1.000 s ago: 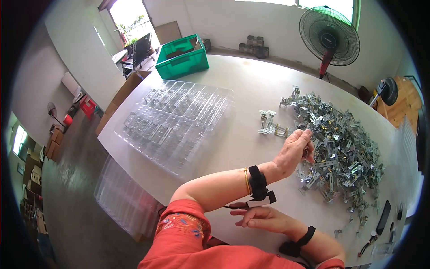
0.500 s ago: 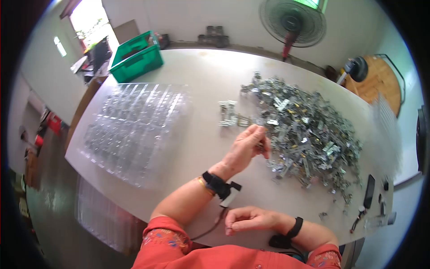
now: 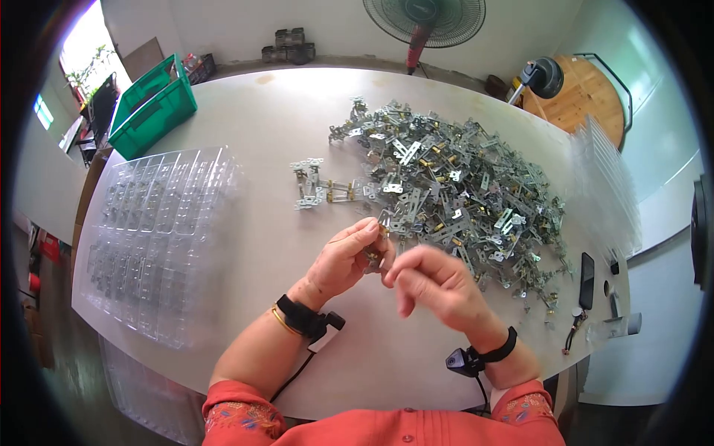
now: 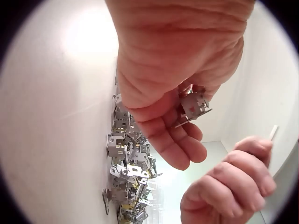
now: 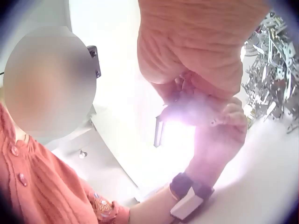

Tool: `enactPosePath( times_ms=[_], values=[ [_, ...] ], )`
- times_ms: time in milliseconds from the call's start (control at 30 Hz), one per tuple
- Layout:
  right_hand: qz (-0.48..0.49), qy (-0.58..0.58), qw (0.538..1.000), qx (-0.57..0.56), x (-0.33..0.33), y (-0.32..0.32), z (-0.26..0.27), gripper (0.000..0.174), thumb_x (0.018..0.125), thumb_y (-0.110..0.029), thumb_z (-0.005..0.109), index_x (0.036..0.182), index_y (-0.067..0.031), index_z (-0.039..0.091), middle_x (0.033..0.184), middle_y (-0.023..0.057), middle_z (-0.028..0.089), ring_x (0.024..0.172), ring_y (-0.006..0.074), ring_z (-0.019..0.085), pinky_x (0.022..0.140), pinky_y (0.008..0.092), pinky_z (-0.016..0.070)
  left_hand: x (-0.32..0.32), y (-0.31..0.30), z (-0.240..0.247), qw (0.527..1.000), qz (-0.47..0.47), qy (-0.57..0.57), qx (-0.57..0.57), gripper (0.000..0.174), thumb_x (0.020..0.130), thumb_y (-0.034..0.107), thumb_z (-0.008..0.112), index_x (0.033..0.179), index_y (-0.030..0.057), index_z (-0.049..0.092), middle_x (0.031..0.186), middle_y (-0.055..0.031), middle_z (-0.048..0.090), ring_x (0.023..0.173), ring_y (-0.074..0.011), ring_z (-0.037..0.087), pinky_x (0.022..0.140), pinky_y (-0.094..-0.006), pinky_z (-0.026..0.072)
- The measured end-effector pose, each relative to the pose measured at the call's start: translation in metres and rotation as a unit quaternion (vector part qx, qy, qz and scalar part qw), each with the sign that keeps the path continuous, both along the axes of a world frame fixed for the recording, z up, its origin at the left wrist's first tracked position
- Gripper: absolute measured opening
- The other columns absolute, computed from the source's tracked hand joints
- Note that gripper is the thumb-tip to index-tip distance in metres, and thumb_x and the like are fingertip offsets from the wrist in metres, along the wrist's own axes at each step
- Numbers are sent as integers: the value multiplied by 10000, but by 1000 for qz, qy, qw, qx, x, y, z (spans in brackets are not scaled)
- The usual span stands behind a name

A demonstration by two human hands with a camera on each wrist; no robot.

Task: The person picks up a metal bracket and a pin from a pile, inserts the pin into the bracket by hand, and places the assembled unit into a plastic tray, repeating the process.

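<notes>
My left hand (image 3: 343, 260), palm turned up, holds a small metal bracket (image 4: 194, 106) between its curled fingers. More metal shows by its thumb in the head view. Close beside it on the right is my right hand (image 3: 439, 286), its fingers bent toward the left fingertips. In the left wrist view the right hand (image 4: 231, 182) is curled and apart from the bracket; whether it pinches anything is unclear. A large pile of metal brackets (image 3: 461, 193) spreads beyond both hands. A few assembled brackets (image 3: 309, 182) stand left of the pile.
Clear plastic trays (image 3: 160, 238) with metal parts lie on the table's left side. A green crate (image 3: 154, 111) stands at the back left. Stacked clear trays (image 3: 610, 186) and a phone (image 3: 587, 281) are at the right. A fan (image 3: 424, 18) stands behind the table.
The head view has swung right. My left hand has drawn back from the pile, still holding metal. My right hand has risen from near my body to beside it.
</notes>
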State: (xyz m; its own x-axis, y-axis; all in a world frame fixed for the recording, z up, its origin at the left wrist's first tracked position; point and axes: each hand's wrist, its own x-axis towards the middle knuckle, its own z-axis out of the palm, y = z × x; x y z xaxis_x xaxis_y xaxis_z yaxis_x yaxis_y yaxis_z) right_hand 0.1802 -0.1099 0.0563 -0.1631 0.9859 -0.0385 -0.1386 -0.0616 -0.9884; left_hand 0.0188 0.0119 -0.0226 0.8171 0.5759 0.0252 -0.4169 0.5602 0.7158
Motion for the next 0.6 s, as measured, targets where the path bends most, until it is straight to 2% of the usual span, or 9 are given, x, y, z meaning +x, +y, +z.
enactPosePath(
  times_ms=[67,100,167,233,300,600],
  values=[
    [-69,-6,997,26,10,5,0,121,1046,-108,537,1096,-21,605,793,6,610,653,62,592,600,226,502,-2,-1,4,999,-43,-8,-11,344,1071,366,429,939,58,506,821,-143,605,666,-275,650,640,-359,534],
    [-71,-6,997,23,14,6,-1,121,1046,-108,537,1096,-21,605,793,6,610,653,62,592,600,226,502,-1,0,1,999,-41,-3,-4,339,1067,367,431,946,60,506,799,-146,606,629,-279,642,592,-363,531],
    [-104,-44,993,32,19,7,-3,124,1048,-114,535,1075,-12,601,778,2,608,639,59,582,583,219,480,-1,-1,1,999,-42,9,-2,343,1065,370,434,945,58,510,786,-142,608,609,-271,635,572,-352,523],
    [-113,-52,992,27,18,8,-5,129,1048,-120,536,1070,-10,600,769,1,610,638,58,581,581,217,475,0,-1,3,999,-40,21,2,346,1064,372,437,944,57,515,773,-138,610,590,-263,627,551,-341,515],
    [-123,-59,990,23,17,8,-6,135,1049,-127,537,1065,-7,599,760,-1,611,638,57,581,579,215,469,2,-1,4,998,-36,56,22,348,1057,363,448,955,38,520,720,-152,598,508,-247,577,502,-327,475],
    [-149,-89,985,12,19,9,-9,140,1041,-140,547,1055,-11,600,734,-4,618,636,47,570,586,211,474,2,-6,4,992,-3,112,59,359,1054,375,485,962,40,575,666,-87,573,491,-159,511,463,-263,406]
  ],
)
